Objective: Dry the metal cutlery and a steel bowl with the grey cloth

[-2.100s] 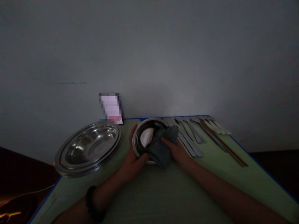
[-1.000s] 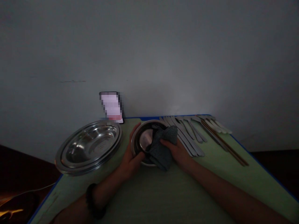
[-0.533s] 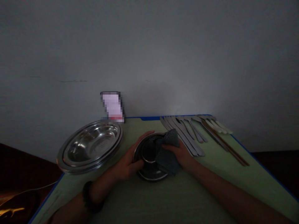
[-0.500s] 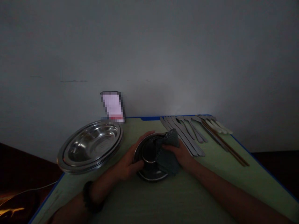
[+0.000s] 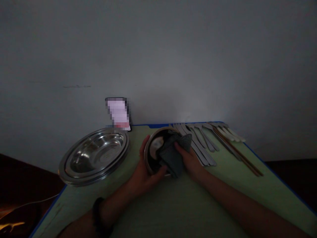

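A metal bowl [image 5: 156, 147] is tilted up above the middle of the table, its dark hollow turned partly toward me. My left hand [image 5: 146, 172] grips it, fingers behind the left rim and thumb at the lower edge. In my right hand [image 5: 189, 158] is a bunched grey-green cloth [image 5: 174, 153], pressed against the bowl and covering its right part. The fingers of that hand are partly hidden by the cloth. To the right, a row of table knives [image 5: 201, 152] lies close behind my right hand.
Stacked steel bowls [image 5: 95, 155] stand on the table's left edge. A phone [image 5: 119, 112] leans on the wall behind them. Forks and spoons [image 5: 205, 138], wooden chopsticks [image 5: 237, 152] and white-handled cutlery [image 5: 230, 135] lie at the right. The green table [image 5: 173, 211] has a blue edge.
The bowl has been lifted and tilted, so its hollow now shows more. My left thumb has shifted to its lower edge, and the cloth has moved with my right hand over it.
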`<state>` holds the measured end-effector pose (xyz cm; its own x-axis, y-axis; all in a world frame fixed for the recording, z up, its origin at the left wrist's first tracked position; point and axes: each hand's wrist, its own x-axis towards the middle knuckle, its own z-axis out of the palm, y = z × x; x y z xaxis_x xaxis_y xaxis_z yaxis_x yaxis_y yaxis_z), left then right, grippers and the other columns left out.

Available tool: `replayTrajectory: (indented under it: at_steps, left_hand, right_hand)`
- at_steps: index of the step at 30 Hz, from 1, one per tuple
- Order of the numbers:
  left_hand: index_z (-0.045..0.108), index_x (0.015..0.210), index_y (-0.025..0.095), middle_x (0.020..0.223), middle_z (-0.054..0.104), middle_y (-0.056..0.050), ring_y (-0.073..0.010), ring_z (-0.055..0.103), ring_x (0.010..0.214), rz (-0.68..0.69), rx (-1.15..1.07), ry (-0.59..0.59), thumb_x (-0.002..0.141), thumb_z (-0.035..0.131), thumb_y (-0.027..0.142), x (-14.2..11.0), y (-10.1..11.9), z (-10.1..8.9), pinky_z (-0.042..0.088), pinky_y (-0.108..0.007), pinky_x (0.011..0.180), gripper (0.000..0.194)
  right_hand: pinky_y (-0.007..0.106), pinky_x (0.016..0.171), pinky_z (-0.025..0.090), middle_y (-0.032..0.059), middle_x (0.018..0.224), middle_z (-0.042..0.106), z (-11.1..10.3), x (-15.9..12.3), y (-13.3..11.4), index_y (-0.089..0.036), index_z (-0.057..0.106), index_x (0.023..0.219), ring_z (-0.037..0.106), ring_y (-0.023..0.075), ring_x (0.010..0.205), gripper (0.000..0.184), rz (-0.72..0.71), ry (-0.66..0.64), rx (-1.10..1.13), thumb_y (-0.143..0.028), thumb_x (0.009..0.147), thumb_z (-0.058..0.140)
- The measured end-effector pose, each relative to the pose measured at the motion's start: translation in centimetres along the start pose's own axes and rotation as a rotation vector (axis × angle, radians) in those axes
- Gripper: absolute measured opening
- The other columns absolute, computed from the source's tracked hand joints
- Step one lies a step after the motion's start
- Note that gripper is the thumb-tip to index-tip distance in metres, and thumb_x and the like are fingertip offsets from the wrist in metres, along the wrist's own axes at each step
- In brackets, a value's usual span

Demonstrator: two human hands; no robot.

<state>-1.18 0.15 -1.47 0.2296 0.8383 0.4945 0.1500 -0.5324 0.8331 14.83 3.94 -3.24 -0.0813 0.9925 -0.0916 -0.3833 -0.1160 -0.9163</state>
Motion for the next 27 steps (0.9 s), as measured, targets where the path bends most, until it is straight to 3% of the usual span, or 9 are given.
replayTrajectory:
  at_steps: [4, 8, 11, 14, 17, 20, 24, 27]
  left_hand:
    - [0.017, 0.143, 0.027, 0.143, 0.039, -0.008, -0.0291, 0.035, 0.131, -0.050, -0.017, 0.016, 0.080, 0.058, 0.022, 0.4, -0.6, -1.0, 0.026, -0.047, 0.108, 0.075]
    - [0.036, 0.137, 0.023, 0.127, 0.055, -0.009, -0.0331, 0.042, 0.124, -0.196, -0.128, 0.018, 0.077, 0.061, 0.030, 0.1, -1.7, -1.9, 0.029, -0.050, 0.106, 0.065]
    - [0.039, 0.136, 0.022, 0.119, 0.061, -0.009, -0.0349, 0.047, 0.119, -0.267, -0.227, -0.020, 0.074, 0.065, 0.036, -0.1, -2.2, -2.4, 0.035, -0.050, 0.102, 0.069]
    - [0.038, 0.136, 0.023, 0.121, 0.060, -0.009, -0.0351, 0.046, 0.121, -0.256, -0.189, -0.047, 0.073, 0.066, 0.039, -0.1, -1.8, -2.4, 0.031, -0.050, 0.104, 0.072]
    - [0.029, 0.140, 0.024, 0.131, 0.053, -0.010, -0.0329, 0.041, 0.126, -0.209, -0.135, -0.066, 0.072, 0.069, 0.037, 0.0, -0.5, -2.0, 0.023, -0.049, 0.108, 0.080]
    - [0.023, 0.142, 0.027, 0.141, 0.042, -0.010, -0.0332, 0.035, 0.130, -0.187, -0.294, -0.083, 0.067, 0.073, 0.039, 0.1, 0.3, -1.7, 0.024, -0.048, 0.108, 0.091]
    - [0.056, 0.123, 0.024, 0.123, 0.061, -0.009, -0.0360, 0.041, 0.125, -0.370, -0.625, -0.119, 0.068, 0.070, 0.046, 0.0, -0.6, -2.1, 0.032, -0.047, 0.103, 0.060]
    - [0.069, 0.102, 0.026, 0.105, 0.071, -0.005, -0.0341, 0.049, 0.119, -0.443, -0.796, -0.147, 0.073, 0.059, 0.056, 0.1, -1.8, -2.6, 0.035, -0.047, 0.100, 0.043]
  right_hand:
    - [0.038, 0.087, 0.045, 0.0038, 0.095, 0.070, 0.0, 0.1, -0.3, -0.022, 0.065, 0.091, 0.063, 0.0235, 0.093, 0.033, 0.022, 0.016, -0.093, -0.042, 0.065, 0.070]
    - [0.039, 0.085, 0.046, 0.0045, 0.091, 0.070, -0.1, -0.1, -0.5, -0.020, 0.066, 0.087, 0.063, 0.0239, 0.089, 0.029, 0.031, -0.028, -0.147, -0.038, 0.064, 0.071]
    - [0.038, 0.084, 0.046, 0.0038, 0.090, 0.070, -0.1, -0.2, -0.5, -0.021, 0.067, 0.088, 0.064, 0.0234, 0.088, 0.029, 0.029, -0.052, -0.126, -0.038, 0.065, 0.071]
    - [0.038, 0.086, 0.045, 0.0034, 0.093, 0.070, 0.1, -0.4, -0.7, -0.022, 0.067, 0.091, 0.063, 0.0230, 0.090, 0.032, 0.050, -0.048, -0.096, -0.039, 0.064, 0.071]
    - [0.038, 0.086, 0.045, 0.0038, 0.093, 0.071, 0.3, -0.5, -1.0, -0.020, 0.067, 0.090, 0.064, 0.0229, 0.089, 0.033, 0.067, -0.043, -0.067, -0.041, 0.064, 0.071]
    - [0.036, 0.086, 0.046, 0.0030, 0.093, 0.071, 0.2, -0.6, -1.3, -0.021, 0.066, 0.091, 0.065, 0.0215, 0.088, 0.032, 0.087, -0.070, -0.040, -0.040, 0.065, 0.071]
    - [0.037, 0.087, 0.047, 0.0027, 0.089, 0.072, 0.2, -0.5, -1.5, -0.021, 0.066, 0.094, 0.066, 0.0210, 0.084, 0.035, 0.202, -0.110, -0.026, -0.042, 0.066, 0.071]
    - [0.039, 0.089, 0.047, 0.0039, 0.090, 0.071, 0.5, -0.4, -1.7, -0.021, 0.065, 0.093, 0.066, 0.0216, 0.086, 0.038, 0.206, -0.082, -0.060, -0.050, 0.068, 0.067]
